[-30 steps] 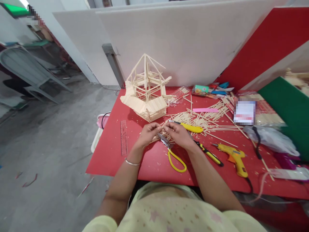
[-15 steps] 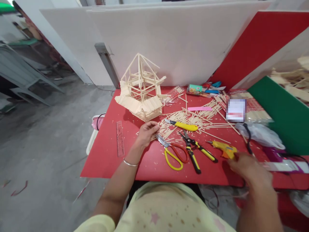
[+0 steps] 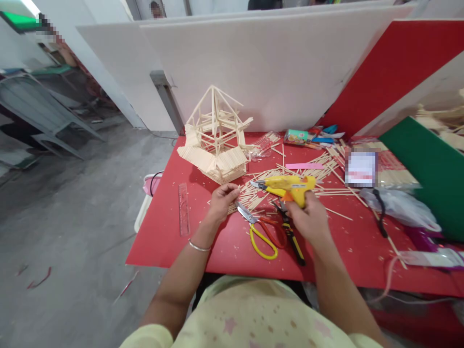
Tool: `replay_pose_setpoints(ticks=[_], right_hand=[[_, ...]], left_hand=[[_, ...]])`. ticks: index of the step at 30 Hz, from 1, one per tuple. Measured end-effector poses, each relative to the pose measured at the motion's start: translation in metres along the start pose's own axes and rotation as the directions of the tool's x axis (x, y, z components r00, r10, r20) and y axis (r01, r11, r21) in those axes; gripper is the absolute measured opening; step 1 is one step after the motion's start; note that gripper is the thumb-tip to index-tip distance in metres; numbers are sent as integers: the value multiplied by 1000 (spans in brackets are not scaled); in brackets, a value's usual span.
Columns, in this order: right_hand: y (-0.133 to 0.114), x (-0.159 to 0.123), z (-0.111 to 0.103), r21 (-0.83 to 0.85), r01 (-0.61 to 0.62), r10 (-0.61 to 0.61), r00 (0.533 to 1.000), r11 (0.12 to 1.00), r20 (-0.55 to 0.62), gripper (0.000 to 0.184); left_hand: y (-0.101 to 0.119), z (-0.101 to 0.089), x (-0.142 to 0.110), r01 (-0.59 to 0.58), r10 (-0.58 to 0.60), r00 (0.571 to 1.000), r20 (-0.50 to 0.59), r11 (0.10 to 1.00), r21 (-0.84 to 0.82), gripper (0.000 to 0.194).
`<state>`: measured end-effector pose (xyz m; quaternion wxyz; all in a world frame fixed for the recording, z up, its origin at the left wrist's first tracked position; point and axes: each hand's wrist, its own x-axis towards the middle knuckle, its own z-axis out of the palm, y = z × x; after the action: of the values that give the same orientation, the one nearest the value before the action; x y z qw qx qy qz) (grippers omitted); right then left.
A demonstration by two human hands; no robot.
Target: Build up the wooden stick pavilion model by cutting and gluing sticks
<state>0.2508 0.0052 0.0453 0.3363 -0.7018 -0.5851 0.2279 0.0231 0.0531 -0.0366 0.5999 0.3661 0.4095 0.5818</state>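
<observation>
My right hand (image 3: pixel 308 215) is closed round the handle of a yellow glue gun (image 3: pixel 286 182), its nozzle pointing left above the utility knife (image 3: pixel 273 190). With thumb and fingers pinched, my left hand (image 3: pixel 223 200) is just in front of the stick model (image 3: pixel 224 162); a tiny pale bit shows at its fingertips, too small to name. Scissors (image 3: pixel 259 229) with one red and one yellow handle lie beside my left hand. Black and yellow pliers (image 3: pixel 294 241) are partly hidden under my right hand. Loose wooden sticks (image 3: pixel 253 193) lie scattered behind the tools.
A clear ruler (image 3: pixel 184 210) lies on the red tabletop (image 3: pixel 159 237) at left. Toward the right are a phone-like screen (image 3: pixel 361 167), a plastic bag (image 3: pixel 402 208) and a green board (image 3: pixel 427 179). White panels (image 3: pixel 268 72) stand behind, and a pink strip (image 3: pixel 304 166) rests on the sticks.
My right hand has lifted the glue gun from the table's right side and brought it left, over the knife and pliers. My left hand keeps its pinch in about the same place.
</observation>
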Motion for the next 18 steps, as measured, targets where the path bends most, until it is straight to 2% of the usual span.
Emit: replay_pose_setpoints(ticks=[3, 6, 10, 18], right_hand=[[-5, 5, 29, 11, 9, -9, 1000, 1000, 8, 19], [6, 7, 44, 25, 45, -46, 998, 999, 36, 17], [15, 7, 49, 22, 39, -40, 998, 999, 46, 17], [13, 7, 50, 51, 42, -45, 997, 998, 56, 18]], left_hand=[[2, 1, 0, 12, -12, 1000, -23, 1000, -5, 31], [7, 2, -2, 29, -30, 999, -44, 1000, -9, 34], [10, 3, -3, 43, -44, 998, -51, 999, -25, 35], [10, 4, -5, 36, -37, 998, -49, 999, -32, 31]])
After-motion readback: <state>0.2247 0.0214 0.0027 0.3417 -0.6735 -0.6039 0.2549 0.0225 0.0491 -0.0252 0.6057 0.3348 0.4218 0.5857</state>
